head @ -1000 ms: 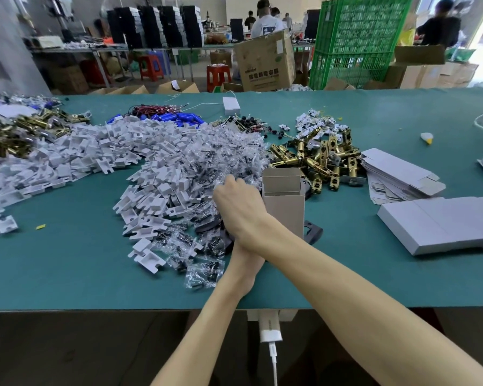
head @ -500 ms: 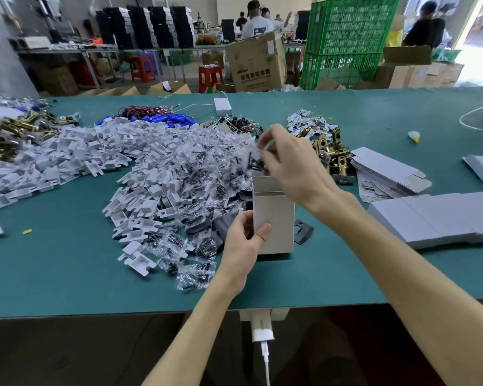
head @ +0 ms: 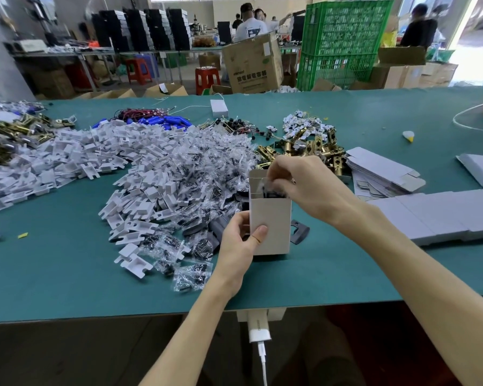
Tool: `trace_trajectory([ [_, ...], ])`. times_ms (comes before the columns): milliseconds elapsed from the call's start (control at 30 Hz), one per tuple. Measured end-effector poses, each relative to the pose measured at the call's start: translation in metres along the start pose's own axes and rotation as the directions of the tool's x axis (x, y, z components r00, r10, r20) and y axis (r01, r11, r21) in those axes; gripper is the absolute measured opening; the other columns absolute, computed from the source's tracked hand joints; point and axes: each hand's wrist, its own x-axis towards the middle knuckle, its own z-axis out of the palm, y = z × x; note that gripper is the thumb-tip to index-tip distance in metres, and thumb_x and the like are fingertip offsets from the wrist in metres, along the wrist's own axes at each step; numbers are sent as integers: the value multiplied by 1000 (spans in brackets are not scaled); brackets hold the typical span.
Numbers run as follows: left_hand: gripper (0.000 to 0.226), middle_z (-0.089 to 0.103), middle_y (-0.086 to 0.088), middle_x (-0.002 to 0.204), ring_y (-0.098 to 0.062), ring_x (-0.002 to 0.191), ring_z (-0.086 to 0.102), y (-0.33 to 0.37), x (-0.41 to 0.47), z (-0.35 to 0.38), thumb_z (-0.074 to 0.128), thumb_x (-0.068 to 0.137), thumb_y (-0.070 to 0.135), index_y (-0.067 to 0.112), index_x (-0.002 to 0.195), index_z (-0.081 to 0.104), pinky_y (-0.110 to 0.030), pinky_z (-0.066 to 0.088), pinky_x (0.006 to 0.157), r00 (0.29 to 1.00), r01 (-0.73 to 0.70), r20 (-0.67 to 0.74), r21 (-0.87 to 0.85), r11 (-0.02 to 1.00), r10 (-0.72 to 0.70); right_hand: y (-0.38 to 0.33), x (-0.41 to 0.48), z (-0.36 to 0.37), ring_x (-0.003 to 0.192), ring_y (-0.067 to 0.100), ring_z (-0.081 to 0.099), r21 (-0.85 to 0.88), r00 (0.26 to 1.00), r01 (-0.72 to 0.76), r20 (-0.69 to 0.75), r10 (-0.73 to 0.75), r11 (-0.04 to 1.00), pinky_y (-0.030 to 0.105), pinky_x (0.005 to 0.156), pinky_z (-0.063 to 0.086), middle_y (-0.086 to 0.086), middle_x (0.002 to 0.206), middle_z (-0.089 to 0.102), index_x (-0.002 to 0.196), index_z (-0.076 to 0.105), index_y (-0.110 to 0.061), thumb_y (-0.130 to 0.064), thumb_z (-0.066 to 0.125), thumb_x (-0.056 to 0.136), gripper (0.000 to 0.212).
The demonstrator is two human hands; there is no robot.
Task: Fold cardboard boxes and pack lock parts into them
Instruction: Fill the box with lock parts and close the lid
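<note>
Box (head: 271,224) upright in left hand (head: 239,243), right hand (head: 304,185) at its open top

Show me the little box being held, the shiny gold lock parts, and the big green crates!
cardboard box (head: 272,224), head view, on its bare front wall.
brass lock latches (head: 318,146), head view, middle of the pile.
green crates (head: 346,32), head view, upper crate's mesh side.

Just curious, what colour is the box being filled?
Off-white box, best seen in the head view.
</note>
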Motion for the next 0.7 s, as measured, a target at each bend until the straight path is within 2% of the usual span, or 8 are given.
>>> trace_trajectory([
  [167,22,72,-5,114,-9,99,69,0,0,-1,69,99,15,17,120,61,-25,57,80,1000,0,6,-8,1000,0,1,1,-8,96,17,57,-68,998,29,62,-25,997,41,91,49,-7,93,69,103,70,-18,-10,64,98,11],
  [300,22,73,-6,116,-18,106,68,-1,0,0,69,99,14,18,120,62,-31,59,85,1000,1,5,-6,1000,-1,2,2,-5,102,18,44,-205,997,33,79,-17,978,41,102,29,-10,94,67,103,69,-27,-1,57,99,29],
  [433,21,74,-5,114,-17,104,69,-1,0,-1,69,99,13,18,119,62,-31,59,86,1000,-4,4,-3,1000,4,0,3,-6,100,18,34,-262,999,27,51,-14,965,38,93,21,-10,96,67,103,68,-30,4,57,95,36],
  [567,22,74,-4,112,-16,102,69,-1,0,0,70,99,14,19,118,62,-29,58,85,1000,-7,3,-2,1000,7,-4,2,-5,96,19,30,-429,999,25,47,-6,903,41,93,17,-5,95,69,107,68,-28,-4,52,98,30],
  [700,21,74,-4,111,-15,101,69,-2,1,0,70,99,12,21,117,63,-29,58,84,1000,-11,-6,9,1000,11,-12,4,-7,97,26,40,-506,998,30,61,1,862,44,99,24,2,82,62,103,63,-18,-13,52,97,13],
])
